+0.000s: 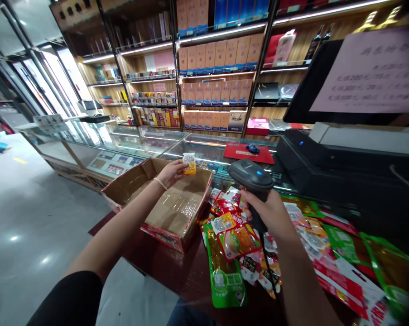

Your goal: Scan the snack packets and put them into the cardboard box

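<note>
My left hand [173, 174] pinches a small yellow and white snack packet [190, 165] above the far side of an open cardboard box [177, 226]. Brown cardboard shows on the inside of the box. In my right hand [270, 210] is a black barcode scanner [251, 175], gripped by its handle, with a blue light on top and a cord hanging down. Beneath and left of the scanner lies a pile of snack packets, among them a green packet [221, 271] and a red and orange packet [240, 241].
More snack packets [343, 276] are spread to the right of my right arm. A black checkout machine [343, 167] with a handwritten sign [370, 77] stands at the right. Behind the box runs a glass counter [146, 140], with a blue mouse [252, 148] on a red mat [234, 153].
</note>
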{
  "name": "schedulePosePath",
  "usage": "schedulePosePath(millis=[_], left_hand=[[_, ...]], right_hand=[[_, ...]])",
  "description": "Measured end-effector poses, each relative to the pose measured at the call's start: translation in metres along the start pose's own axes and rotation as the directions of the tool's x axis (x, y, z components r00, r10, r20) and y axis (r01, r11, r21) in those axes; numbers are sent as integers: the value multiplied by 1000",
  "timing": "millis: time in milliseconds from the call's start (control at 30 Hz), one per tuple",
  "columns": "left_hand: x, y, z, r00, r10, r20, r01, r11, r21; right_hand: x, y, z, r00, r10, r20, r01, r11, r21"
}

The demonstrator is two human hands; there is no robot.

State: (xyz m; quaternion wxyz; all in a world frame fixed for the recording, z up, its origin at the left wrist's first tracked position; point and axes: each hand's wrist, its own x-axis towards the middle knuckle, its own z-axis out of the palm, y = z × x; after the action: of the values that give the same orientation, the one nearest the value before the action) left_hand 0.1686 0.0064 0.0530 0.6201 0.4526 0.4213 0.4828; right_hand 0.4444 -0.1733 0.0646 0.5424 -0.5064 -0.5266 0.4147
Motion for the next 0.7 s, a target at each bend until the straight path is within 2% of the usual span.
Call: schedulePosePath(millis=[100, 200, 500, 700], left_hand=[[-5, -8, 25, 1000, 16, 11, -15, 999, -49], [-7, -16, 37, 1000, 6, 8, -5, 995, -95], [-10, -24, 31, 988, -54, 142, 65, 995, -78], [-10, -27, 32, 999, -30, 27, 33, 991, -129]], right_hand=[[0, -1, -3, 1000, -5, -15, 5, 1000, 8], [1, 1, -4, 1000, -26, -3, 26, 1000, 6], [5, 8, 3, 1000, -3, -31, 2, 998, -59], [8, 14, 8, 1000, 18, 6, -17, 994, -105]])
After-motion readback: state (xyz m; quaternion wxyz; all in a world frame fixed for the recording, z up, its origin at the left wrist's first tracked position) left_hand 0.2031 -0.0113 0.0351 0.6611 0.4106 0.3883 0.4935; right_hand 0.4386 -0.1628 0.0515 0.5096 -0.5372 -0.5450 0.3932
